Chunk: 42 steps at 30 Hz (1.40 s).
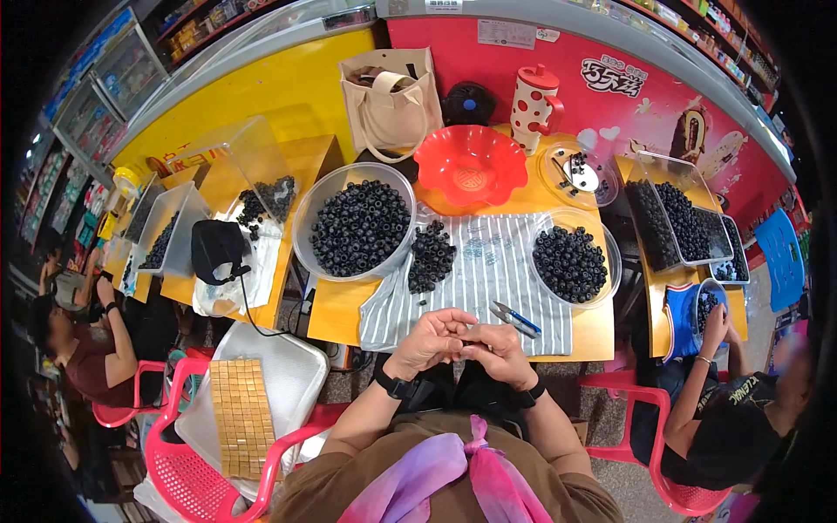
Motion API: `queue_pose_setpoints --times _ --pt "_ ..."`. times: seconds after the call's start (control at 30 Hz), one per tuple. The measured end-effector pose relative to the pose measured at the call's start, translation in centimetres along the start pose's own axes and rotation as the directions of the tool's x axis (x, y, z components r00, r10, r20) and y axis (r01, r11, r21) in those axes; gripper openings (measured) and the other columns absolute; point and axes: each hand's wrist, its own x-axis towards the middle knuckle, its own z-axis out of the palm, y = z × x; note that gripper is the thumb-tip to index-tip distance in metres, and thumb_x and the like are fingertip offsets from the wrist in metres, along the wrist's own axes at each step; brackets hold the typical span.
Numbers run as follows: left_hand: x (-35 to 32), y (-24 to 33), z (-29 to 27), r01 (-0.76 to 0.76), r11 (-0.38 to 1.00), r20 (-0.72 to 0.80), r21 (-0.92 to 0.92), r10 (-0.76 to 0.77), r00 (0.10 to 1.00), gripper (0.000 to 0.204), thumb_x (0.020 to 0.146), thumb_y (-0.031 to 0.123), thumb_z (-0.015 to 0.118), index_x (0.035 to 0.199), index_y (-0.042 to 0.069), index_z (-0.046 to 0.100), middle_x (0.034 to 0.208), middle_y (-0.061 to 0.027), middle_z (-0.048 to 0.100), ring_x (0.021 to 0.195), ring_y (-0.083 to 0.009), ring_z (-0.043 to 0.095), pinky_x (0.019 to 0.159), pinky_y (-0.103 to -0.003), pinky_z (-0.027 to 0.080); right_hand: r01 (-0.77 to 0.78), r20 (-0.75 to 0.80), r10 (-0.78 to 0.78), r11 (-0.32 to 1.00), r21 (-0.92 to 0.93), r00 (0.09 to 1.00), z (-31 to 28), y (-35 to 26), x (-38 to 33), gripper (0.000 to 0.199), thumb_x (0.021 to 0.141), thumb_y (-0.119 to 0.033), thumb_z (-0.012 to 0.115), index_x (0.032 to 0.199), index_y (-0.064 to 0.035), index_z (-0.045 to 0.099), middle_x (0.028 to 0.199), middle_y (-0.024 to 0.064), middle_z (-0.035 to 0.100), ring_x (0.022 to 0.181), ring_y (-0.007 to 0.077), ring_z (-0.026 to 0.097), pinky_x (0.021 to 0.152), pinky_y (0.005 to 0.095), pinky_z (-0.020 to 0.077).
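Close together at the near edge of the table, my left hand (pixel 432 343) and my right hand (pixel 499 353) both have their fingertips pinched. Whatever lies between them is too small or too hidden to make out. Just beyond my right hand lies a pair of blue-handled pliers (pixel 516 319) on a grey-and-white striped cloth (pixel 497 279). Small black ring-shaped parts (pixel 432 255) form a loose pile on the cloth. More of them fill a large clear round tub (pixel 301 228) on the left and a smaller clear tub (pixel 615 266) on the right.
A red scalloped bowl (pixel 472 166), a beige tote bag (pixel 392 96) and a red-lidded dotted cup (pixel 534 109) stand at the back. A clear lidlike dish (pixel 558 179) holds a few black pieces. Other people sit at side tables; pink chairs (pixel 187 462) flank me.
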Motion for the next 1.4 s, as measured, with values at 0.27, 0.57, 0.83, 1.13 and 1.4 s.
queue_pose_setpoints --times 0.27,0.57,0.83,1.13,1.4 --pt "-0.5 1.4 -1.0 -0.124 0.705 -0.322 0.698 0.464 0.825 0.025 0.081 0.003 0.068 0.104 -0.004 0.063 0.086 -0.0071 0.063 0.062 -0.0102 0.060 0.053 -0.023 0.047 -0.230 -0.561 -0.040 0.886 -0.403 0.827 -6.2 -0.4 0.4 0.020 0.074 0.005 0.065 0.095 0.0029 0.063 0.073 0.0120 0.059 0.060 0.0193 0.058 0.056 0.0294 0.0449" --pt "-0.3 2.3 -0.1 0.188 -0.041 -0.114 0.981 0.663 0.740 0.016 0.075 0.003 0.065 0.090 -0.002 0.062 0.084 -0.0182 0.056 0.077 -0.0357 0.058 0.066 -0.042 0.047 -0.319 -0.620 -0.045 0.826 -0.464 0.783 -6.2 -0.2 0.1 0.027 0.075 0.004 0.062 0.101 -0.0017 0.061 0.085 0.0167 0.053 0.067 0.0350 0.055 0.061 0.0401 0.0454" --pt "-0.2 2.3 -0.3 0.142 0.059 -0.146 0.988 0.647 0.748 0.007 0.075 0.002 0.064 0.080 -0.002 0.061 0.079 -0.0171 0.057 0.070 -0.0349 0.059 0.062 -0.041 0.046 -0.126 -0.241 -0.071 0.692 -0.711 0.968 0.1 1.4 0.9 0.015 0.074 -0.005 0.066 0.088 -0.0018 0.062 0.081 0.0137 0.051 0.076 0.0323 0.055 0.063 0.0432 0.0444" --pt "0.8 2.2 -1.0 0.013 0.289 -0.205 0.957 0.646 0.735 0.012 0.080 0.004 0.065 0.090 -0.004 0.064 0.076 -0.0080 0.060 0.059 -0.0121 0.056 0.054 -0.027 0.043 -0.166 -0.248 -0.046 0.623 -0.764 0.968 0.6 2.4 0.7 0.007 0.066 0.001 0.056 0.072 -0.0027 0.058 0.076 0.0137 0.050 0.073 0.0322 0.054 0.061 0.0413 0.0450" --pt "1.4 0.9 0.1 -0.027 0.437 -0.250 0.899 0.565 0.787 0.015 0.083 0.001 0.064 0.098 -0.003 0.066 0.076 0.0005 0.058 0.060 -0.0037 0.053 0.053 -0.019 0.041 0.016 -0.106 -0.157 0.626 -0.780 0.982 1.3 2.9 1.1 0.007 0.065 -0.001 0.057 0.072 -0.0027 0.057 0.078 0.0113 0.051 0.077 0.0302 0.052 0.061 0.0402 0.0435"
